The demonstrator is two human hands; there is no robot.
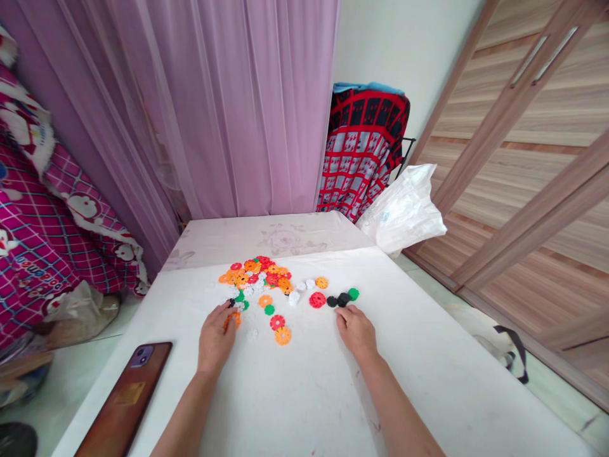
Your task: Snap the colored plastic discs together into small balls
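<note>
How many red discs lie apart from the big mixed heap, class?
2: one red disc just left of the black discs by the right hand; another red disc further left, touching an orange disc. More could be hidden beneath.

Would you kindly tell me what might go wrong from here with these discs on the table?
The white disc is hard to see against the white cloth, so it could be overlooked.
The right hand is close to the black discs and might nudge the green disc beside them.
The phone lies near the table's left edge; the left arm could knock it.
</note>
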